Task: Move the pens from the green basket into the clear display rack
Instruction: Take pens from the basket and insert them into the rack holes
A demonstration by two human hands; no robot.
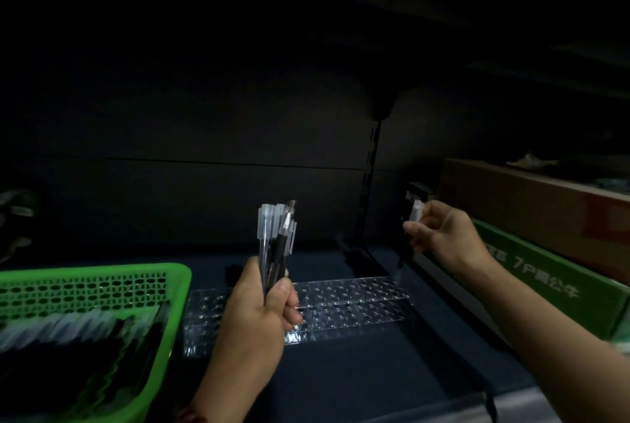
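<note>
Presently: left hand, fingers clenched round bundle of pens, upright above clear display rack. Right hand, fingers pinching single pen, tip over rack's right end. Green basket, left, holding loose pens.

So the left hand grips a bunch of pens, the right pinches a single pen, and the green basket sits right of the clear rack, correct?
Not quite. The head view shows the green basket left of the clear rack, not right. The rest holds: the left hand grips a bunch of pens and the right hand pinches a single pen.
</note>
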